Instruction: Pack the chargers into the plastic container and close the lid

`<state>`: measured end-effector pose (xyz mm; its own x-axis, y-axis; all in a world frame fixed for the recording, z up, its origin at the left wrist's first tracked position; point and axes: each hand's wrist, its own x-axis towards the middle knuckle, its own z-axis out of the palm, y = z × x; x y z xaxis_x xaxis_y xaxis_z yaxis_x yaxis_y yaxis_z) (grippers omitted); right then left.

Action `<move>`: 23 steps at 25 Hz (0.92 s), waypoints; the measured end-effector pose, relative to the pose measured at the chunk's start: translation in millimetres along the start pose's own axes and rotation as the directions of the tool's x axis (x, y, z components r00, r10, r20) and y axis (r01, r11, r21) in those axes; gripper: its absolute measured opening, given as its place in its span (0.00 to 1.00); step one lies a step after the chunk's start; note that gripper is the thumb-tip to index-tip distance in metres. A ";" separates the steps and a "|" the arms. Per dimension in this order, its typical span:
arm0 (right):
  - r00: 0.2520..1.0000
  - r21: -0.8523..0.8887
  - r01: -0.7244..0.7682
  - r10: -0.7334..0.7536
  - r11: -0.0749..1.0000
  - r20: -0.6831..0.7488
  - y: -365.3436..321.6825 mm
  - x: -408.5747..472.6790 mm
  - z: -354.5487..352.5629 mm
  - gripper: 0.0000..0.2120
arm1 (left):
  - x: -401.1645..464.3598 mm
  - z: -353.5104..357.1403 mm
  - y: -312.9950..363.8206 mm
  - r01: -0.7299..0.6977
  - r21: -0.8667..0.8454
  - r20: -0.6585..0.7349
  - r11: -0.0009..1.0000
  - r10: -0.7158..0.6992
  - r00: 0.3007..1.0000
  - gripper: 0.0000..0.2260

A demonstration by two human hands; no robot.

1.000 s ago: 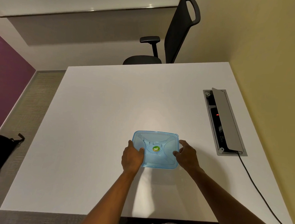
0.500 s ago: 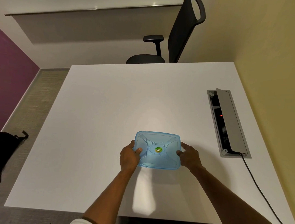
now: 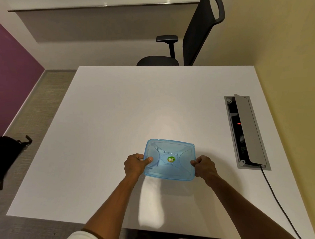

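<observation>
A blue translucent plastic container (image 3: 170, 160) with its lid on lies on the white table (image 3: 117, 117), a green round sticker at the lid's centre. My left hand (image 3: 135, 164) grips its left edge, thumb on top of the lid. My right hand (image 3: 205, 166) grips its right edge with fingers curled. What is inside the container cannot be made out. No loose chargers show on the table.
An open cable box (image 3: 246, 131) with a grey flap is set into the table at the right, and a black cable (image 3: 279, 204) runs from it toward the near edge. A black office chair (image 3: 192, 39) stands beyond the far edge. A black bag (image 3: 1, 156) lies on the floor at left.
My fingers have curled tighter onto both side edges of the container. The container stays in about the same spot on the table.
</observation>
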<state>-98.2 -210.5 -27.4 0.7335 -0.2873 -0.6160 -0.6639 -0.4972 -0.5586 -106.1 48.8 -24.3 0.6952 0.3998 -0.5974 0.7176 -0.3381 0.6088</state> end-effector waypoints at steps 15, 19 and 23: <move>0.999 0.107 0.008 -0.002 0.994 -0.052 -43.8 42.9 -6.7 0.07 | 49.9 -2.0 50.3 -0.105 -0.008 0.065 0.994 0.106 0.992 0.04; 0.999 0.100 -0.004 0.008 0.995 -0.043 -43.2 46.9 -7.2 0.08 | 54.8 -2.5 45.1 -0.075 -0.073 0.081 0.995 0.081 0.993 0.04; 0.979 0.016 0.124 -0.119 0.992 -0.163 -41.8 33.0 0.7 0.07 | 44.8 1.7 45.9 -0.162 -0.066 0.023 0.985 0.164 0.986 0.04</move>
